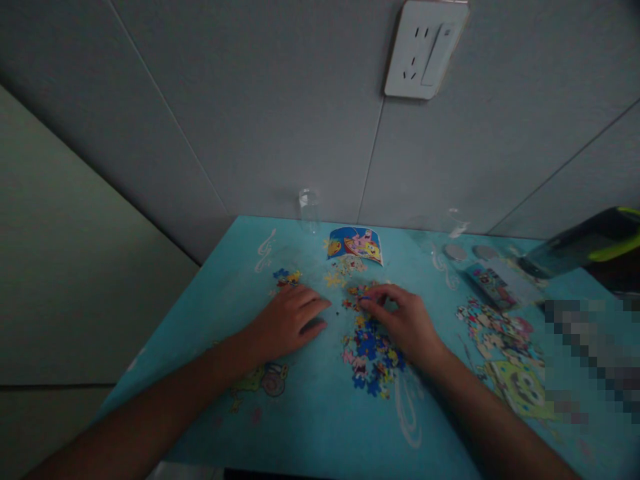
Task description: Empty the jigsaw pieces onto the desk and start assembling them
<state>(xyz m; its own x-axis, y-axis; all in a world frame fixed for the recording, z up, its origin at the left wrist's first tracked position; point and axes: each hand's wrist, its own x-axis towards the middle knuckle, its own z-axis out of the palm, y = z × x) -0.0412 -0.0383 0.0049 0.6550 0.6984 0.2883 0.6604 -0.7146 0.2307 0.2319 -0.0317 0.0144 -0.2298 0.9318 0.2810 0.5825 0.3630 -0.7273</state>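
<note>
My left hand [295, 317] rests on the table with its fingers apart, beside a small group of blue and yellow jigsaw pieces [286, 275]. Thumb and forefinger of my right hand [403, 317] pinch together over the top of a loose heap of mixed jigsaw pieces [370, 350]. A bit of blue shows at those fingertips, seemingly one jigsaw piece [365, 299]. Behind both hands lies a slightly curled picture sheet [354, 245] with cartoon figures on blue. More pale pieces [349, 265] lie just in front of that sheet.
The light blue table [300, 427] meets a grey wall. Two clear plastic cylinders, one on the left [310, 212] and one on the right [455, 223], stand by it. Two round lids [455, 252], a second picture card [493, 283] and another heap of pieces [500, 330] lie on the right.
</note>
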